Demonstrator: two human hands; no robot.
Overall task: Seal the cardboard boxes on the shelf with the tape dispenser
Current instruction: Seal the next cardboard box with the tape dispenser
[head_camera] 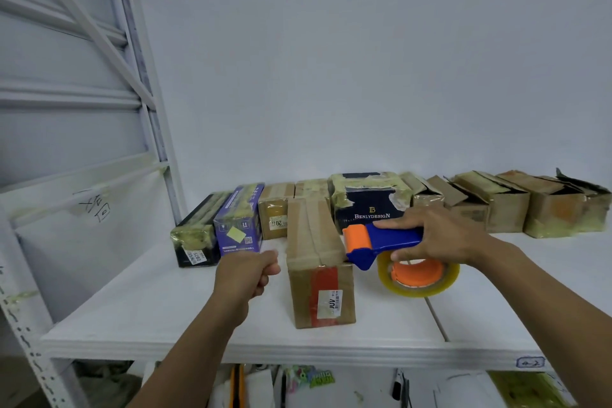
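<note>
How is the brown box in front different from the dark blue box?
The brown box is cardboard with a red patch and white sticker; the dark blue box has gold letters. The brown box sits forward on the shelf; the dark blue box is back by the wall. Tape lies smooth on the brown box, crumpled on the dark blue box. Both are closed.

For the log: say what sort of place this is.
Probably a stockroom or packing area: a metal shelf lined with taped cardboard boxes, and a tape dispenser in the right hand.
</note>
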